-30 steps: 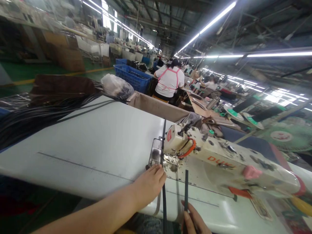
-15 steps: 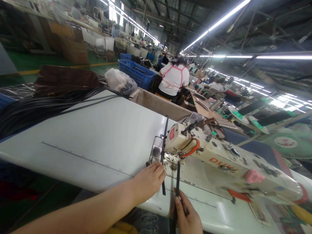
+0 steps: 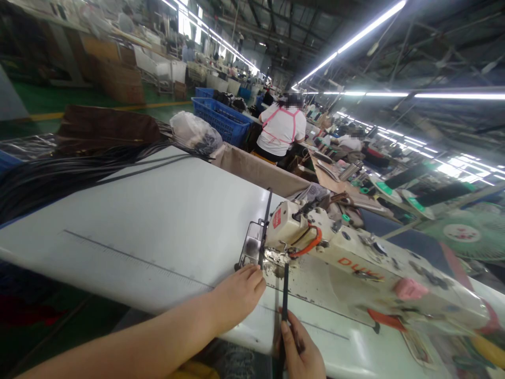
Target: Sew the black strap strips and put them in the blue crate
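Right hand (image 3: 302, 345), low and just right of centre: pinches a narrow black strip (image 3: 285, 289) between thumb and fingertips. Points it away, far end just in front of the needle end of a cream sewing machine (image 3: 335, 263).

Left hand (image 3: 239, 297), just beside: reaches over a white table (image 3: 158, 200), fingers close together and bent, fingertips at a second strip (image 3: 268, 210), also black. Whether pinching or only pressing, impossible to tell.

From those fingertips, the second strip running along a shiny metal plate (image 3: 252, 245), past the machine's head, toward the table's far edge. On the machine's arm, a pink lump (image 3: 410, 289).

Across the table's left end, a bundle of dark strips (image 3: 47, 184), with brown cloth (image 3: 104, 129) behind. Farther off, a plastic bag (image 3: 195, 131), a blue basket (image 3: 221, 121) and a seated person in white (image 3: 278, 129), back turned. At far right, a green fan (image 3: 463, 231).
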Demonstrator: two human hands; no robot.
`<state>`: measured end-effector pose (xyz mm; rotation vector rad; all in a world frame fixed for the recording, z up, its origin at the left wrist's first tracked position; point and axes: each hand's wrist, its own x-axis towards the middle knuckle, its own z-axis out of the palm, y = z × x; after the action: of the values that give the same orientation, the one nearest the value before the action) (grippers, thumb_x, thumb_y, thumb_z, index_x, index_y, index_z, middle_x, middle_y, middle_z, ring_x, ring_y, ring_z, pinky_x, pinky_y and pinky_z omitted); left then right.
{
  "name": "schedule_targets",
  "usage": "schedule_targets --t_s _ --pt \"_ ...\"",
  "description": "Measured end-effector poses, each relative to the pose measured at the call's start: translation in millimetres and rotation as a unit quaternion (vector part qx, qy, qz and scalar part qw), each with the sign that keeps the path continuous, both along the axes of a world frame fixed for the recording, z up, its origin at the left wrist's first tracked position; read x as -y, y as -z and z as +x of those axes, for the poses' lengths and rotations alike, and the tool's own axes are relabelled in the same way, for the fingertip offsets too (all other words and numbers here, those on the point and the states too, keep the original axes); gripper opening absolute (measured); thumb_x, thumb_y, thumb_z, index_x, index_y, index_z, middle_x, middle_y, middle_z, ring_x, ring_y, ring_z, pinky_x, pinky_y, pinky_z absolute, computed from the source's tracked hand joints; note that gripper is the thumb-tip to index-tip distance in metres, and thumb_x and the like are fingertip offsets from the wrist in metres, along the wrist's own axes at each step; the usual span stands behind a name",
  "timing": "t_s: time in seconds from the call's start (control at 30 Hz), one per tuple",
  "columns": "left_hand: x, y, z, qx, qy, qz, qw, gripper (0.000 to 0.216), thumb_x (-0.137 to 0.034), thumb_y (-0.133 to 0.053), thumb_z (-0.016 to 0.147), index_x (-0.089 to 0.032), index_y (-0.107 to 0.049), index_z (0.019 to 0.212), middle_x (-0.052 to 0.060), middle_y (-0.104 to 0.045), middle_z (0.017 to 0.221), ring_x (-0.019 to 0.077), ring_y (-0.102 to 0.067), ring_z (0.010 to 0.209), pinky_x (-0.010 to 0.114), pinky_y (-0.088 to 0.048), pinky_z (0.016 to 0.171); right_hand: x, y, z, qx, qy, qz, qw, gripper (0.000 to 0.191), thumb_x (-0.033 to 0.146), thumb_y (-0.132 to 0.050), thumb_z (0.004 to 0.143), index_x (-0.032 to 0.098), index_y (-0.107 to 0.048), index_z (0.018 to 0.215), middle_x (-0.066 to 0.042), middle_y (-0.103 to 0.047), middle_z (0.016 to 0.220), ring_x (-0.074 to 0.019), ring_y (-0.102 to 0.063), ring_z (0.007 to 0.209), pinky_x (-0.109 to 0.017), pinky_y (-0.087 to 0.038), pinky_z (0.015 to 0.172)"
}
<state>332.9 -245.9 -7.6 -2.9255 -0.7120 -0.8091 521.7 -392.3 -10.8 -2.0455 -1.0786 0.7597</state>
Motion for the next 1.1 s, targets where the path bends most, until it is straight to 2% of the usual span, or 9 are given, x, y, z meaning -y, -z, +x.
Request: schedule_targets --t_s 0.1,0.2,0.33,0.5,0.83,1.1 --pt "-1 4.4 -1 0.012 -0.01 -0.009 1.0 0.026 -0.012 -0.053 0.098 -0.009 -0.067 0.12 0.015 -0.072 0.123 0.0246 -0.067 0.12 0.036 -0.045 0.117 -1 -5.8 2 -0.001 -0.013 0.001 1.0 0.069 0.068 -0.062 0.088 0.013 -0.076 0.128 -0.012 -0.078 0.122 -0.029 -0.074 0.114 -0.028 -0.059 0.094" --pt "-4 11.9 -1 0.042 -0.029 -0.047 0.998 0.03 -0.008 -0.052 0.097 -0.01 -0.067 0.122 0.014 -0.072 0.127 0.0251 -0.063 0.13 0.041 -0.038 0.125 -2 -12.0 -3 0.007 -0.007 0.029 1.0 0.064 0.066 -0.063 0.088 0.015 -0.079 0.124 -0.012 -0.077 0.125 -0.0309 -0.071 0.121 -0.034 -0.056 0.104" --pt "-12 16.7 -1 0.078 -0.048 -0.132 0.987 0.034 -0.006 -0.052 0.095 -0.016 -0.068 0.124 0.01 -0.071 0.134 0.0258 -0.052 0.144 0.049 -0.029 0.13 -3 -16.0 -10 0.008 -0.003 0.037 0.999 0.064 0.067 -0.062 0.088 0.015 -0.08 0.121 -0.014 -0.079 0.12 -0.0322 -0.072 0.118 -0.038 -0.055 0.106" --pt "-22 10.1 -1 0.085 -0.07 -0.197 0.974 0.037 -0.004 -0.046 0.095 -0.021 -0.07 0.117 0.006 -0.069 0.139 0.0253 -0.046 0.148 0.054 -0.03 0.129 -5 -18.7 -15 0.017 0.004 0.021 1.0 0.062 0.062 -0.06 0.089 0.013 -0.079 0.123 -0.015 -0.078 0.122 -0.0338 -0.071 0.12 -0.043 -0.053 0.11" --pt "-26 4.3 -1 0.056 -0.086 -0.225 0.969 0.039 -0.003 -0.045 0.094 -0.023 -0.069 0.118 0.005 -0.067 0.143 0.0269 -0.046 0.149 0.058 -0.033 0.126 -7 -31.8 -25 0.002 -0.006 0.031 1.0 0.055 0.054 -0.056 0.092 0.013 -0.078 0.123 -0.015 -0.079 0.119 -0.0319 -0.073 0.115 -0.04 -0.055 0.106" --pt "-33 6.9 -2 0.096 -0.075 -0.255 0.959 0.032 -0.007 -0.047 0.094 -0.024 -0.071 0.108 0.003 -0.07 0.138 0.0276 -0.048 0.146 0.057 -0.037 0.125 -5 -26.0 -25 -0.008 -0.005 0.035 0.999 0.056 0.055 -0.054 0.093 0.014 -0.077 0.122 -0.015 -0.078 0.122 -0.0313 -0.072 0.115 -0.038 -0.055 0.105"
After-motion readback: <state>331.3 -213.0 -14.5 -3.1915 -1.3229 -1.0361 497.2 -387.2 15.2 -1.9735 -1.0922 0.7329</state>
